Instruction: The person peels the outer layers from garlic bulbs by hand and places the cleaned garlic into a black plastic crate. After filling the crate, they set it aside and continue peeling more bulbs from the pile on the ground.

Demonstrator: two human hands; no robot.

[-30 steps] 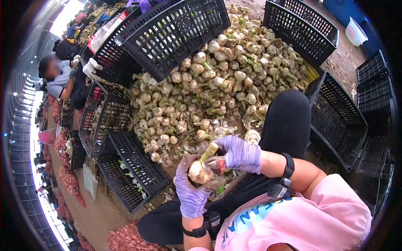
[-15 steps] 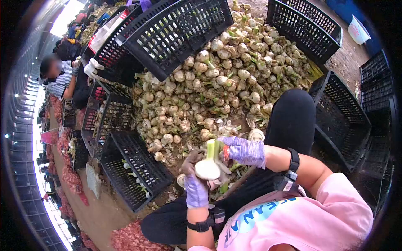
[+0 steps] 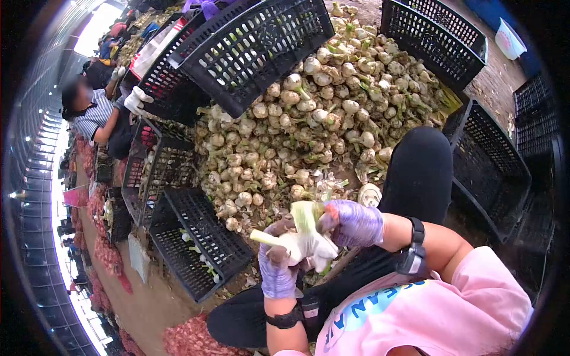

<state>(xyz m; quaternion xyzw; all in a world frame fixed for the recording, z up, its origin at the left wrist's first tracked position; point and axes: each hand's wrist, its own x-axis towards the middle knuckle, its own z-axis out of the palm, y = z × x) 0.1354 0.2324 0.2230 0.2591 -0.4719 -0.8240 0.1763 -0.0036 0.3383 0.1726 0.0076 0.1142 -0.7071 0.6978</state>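
My left hand (image 3: 276, 267), in a dirty purple glove, is closed around a white garlic bulb (image 3: 292, 245) whose pale green stem points left. My right hand (image 3: 357, 224), gloved the same way with an orange-red patch near the fingertips, pinches a strip of garlic skin (image 3: 306, 218). This strip stands up beside the bulb, and loose white layers hang below it. The fingers partly cover the bulb. Just beyond both hands lies a large heap of unpeeled garlic (image 3: 320, 127) with stems and dry husks.
Black crates surround the heap: one tilted at the back (image 3: 255, 53), one at far right (image 3: 436, 41), one beside my knee (image 3: 490, 166). A left crate (image 3: 199, 243) holds several peeled stems. Red mesh sacks (image 3: 202, 337) lie low at left. A co-worker (image 3: 92, 115) sits at far left.
The bulb has turned from stem-up to stem pointing left. Its outer skin has been pulled away and now stands between my hands. The view has shifted slightly.
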